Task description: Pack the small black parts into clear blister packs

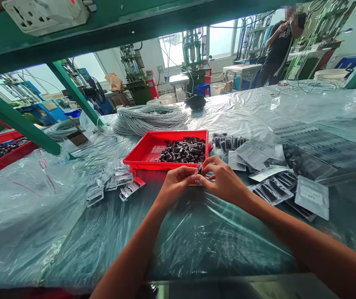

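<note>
In the head view, my left hand (175,182) and my right hand (223,177) meet at the front edge of a red tray (140,160). Between their fingertips they pinch a small clear packet (200,169) with something dark in it; fingers cover much of it. Small black parts (184,150) with light bands are heaped in the tray's right side. Left of my hands lie several filled clear packets (120,176), one with a red patch (132,188). On the right, flat clear packets with black strips (273,191) lie beside pale packets (312,195).
A coil of grey cable (151,118) lies behind the tray. Clear plastic sheeting (109,245) covers the table. Green frame bars (72,93) stand at left, near another red tray (6,155). A person (279,45) stands among machines at the back right.
</note>
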Available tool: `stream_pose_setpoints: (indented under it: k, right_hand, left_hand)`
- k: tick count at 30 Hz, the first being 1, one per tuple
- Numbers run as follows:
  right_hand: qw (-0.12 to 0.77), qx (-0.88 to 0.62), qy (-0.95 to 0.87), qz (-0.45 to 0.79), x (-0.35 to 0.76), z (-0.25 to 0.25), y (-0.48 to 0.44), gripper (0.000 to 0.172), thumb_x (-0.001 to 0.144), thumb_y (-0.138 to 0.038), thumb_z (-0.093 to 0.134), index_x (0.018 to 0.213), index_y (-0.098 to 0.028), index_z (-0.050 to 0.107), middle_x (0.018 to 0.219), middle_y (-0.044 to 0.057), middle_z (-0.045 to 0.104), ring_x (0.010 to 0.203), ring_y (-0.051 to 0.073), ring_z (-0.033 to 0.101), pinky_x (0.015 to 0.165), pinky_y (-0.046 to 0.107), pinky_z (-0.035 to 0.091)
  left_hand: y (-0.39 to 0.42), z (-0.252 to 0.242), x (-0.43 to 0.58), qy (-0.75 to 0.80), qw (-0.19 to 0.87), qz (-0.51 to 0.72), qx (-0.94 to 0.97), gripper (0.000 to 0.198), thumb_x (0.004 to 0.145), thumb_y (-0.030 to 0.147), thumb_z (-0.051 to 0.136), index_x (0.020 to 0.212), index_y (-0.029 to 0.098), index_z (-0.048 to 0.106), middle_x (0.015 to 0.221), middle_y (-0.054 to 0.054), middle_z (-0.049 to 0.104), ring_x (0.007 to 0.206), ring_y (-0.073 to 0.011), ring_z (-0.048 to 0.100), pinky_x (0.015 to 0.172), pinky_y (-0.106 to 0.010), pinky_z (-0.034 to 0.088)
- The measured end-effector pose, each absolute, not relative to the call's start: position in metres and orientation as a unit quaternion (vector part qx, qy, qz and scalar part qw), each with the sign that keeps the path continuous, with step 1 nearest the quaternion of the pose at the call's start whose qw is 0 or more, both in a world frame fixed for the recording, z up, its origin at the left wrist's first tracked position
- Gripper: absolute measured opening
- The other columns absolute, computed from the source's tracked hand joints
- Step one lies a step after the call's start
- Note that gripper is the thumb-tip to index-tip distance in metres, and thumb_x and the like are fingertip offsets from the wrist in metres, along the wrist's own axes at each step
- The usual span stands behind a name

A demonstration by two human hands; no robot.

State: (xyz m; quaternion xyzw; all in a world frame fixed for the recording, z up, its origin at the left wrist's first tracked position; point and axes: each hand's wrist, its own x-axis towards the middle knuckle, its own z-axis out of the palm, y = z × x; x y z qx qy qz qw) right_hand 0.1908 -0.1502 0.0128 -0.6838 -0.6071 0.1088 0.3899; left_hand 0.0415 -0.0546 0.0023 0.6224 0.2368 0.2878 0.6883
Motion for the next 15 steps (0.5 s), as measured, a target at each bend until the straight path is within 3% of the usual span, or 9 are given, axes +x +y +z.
stream_pose_setpoints:
  k: [4, 9, 11, 15]
  right_hand:
    - [0.34, -0.704, -0.618, 0.087, 0.193, 0.015, -0.153, 0.02, 0.082, -0.028, 0.066, 0.066, -0.016, 0.065, 0.116, 0.014, 0.063, 0.091, 0.025, 0.065, 0.082, 0.039, 0.051]
    - [0.369, -0.691, -0.605, 0.139, 0.204, 0.02, -0.15, 0.019, 0.08, -0.021, 0.067, 0.061, -0.019, 0.067, 0.11, 0.009, 0.068, 0.097, 0.023, 0.065, 0.09, 0.038, 0.048]
    - [0.387, -0.674, -0.612, 0.146, 0.206, 0.019, -0.149, 0.016, 0.082, -0.029, 0.069, 0.07, -0.019, 0.071, 0.108, 0.009, 0.067, 0.099, 0.023, 0.064, 0.093, 0.039, 0.048]
    - [0.378, -0.663, -0.626, 0.157, 0.203, 0.013, -0.148, 0.032, 0.08, -0.05, 0.073, 0.075, -0.018, 0.07, 0.105, 0.01, 0.065, 0.095, 0.025, 0.064, 0.088, 0.039, 0.05]
  left_hand:
    - [-0.053, -0.001, 0.042, 0.222, 0.67, 0.281, 0.65, 0.031, 0.067, 0.032, 0.086, 0.09, 0.015, 0.075, 0.09, -0.006, 0.075, 0.085, -0.0197, 0.069, 0.083, -0.032, 0.054]
    - [-0.051, 0.002, 0.041, 0.236, 0.653, 0.295, 0.656, 0.033, 0.067, 0.035, 0.085, 0.091, 0.015, 0.074, 0.091, -0.006, 0.075, 0.086, -0.0209, 0.069, 0.083, -0.034, 0.054]
    - [-0.051, 0.005, 0.04, 0.243, 0.654, 0.297, 0.653, 0.034, 0.067, 0.037, 0.085, 0.091, 0.015, 0.075, 0.09, -0.006, 0.075, 0.086, -0.0213, 0.069, 0.082, -0.034, 0.054]
    - [-0.051, 0.004, 0.039, 0.229, 0.677, 0.274, 0.643, 0.033, 0.068, 0.038, 0.084, 0.09, 0.015, 0.076, 0.09, -0.007, 0.075, 0.083, -0.0205, 0.068, 0.078, -0.031, 0.052]
